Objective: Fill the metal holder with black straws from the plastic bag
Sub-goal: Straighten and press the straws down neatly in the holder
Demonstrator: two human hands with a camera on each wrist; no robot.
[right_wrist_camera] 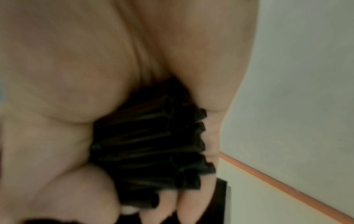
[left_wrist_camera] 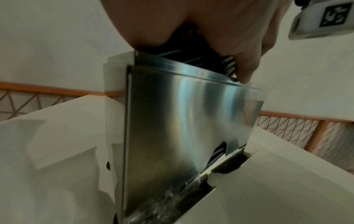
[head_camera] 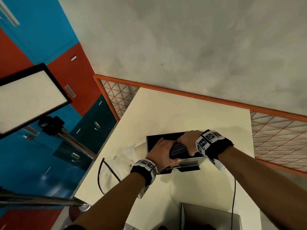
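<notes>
- As seen from the head camera, the bag (head_camera: 126,156) lies crumpled at the left of the table (head_camera: 182,113), beside the holder; whether straws remain in it cannot be told.
- Left hand (head_camera: 163,150) lies over the near end of the straws (head_camera: 180,149), fingers fairly straight across them and thumb under the bundle, bearing on it at the holder's rim.
- Holder (head_camera: 191,161), a steel box, stands mid-table with its top open; the bundle sits at that opening, partly inside.
- Right hand (head_camera: 187,141) is curled round the far end of the bundle; the right wrist view shows cut straw ends bunched against the palm.
- Judgement: loading is well advanced, with a good number of straws at the mouth. Left to do: seat the bundle fully, let go, and fetch any remainder.
</notes>
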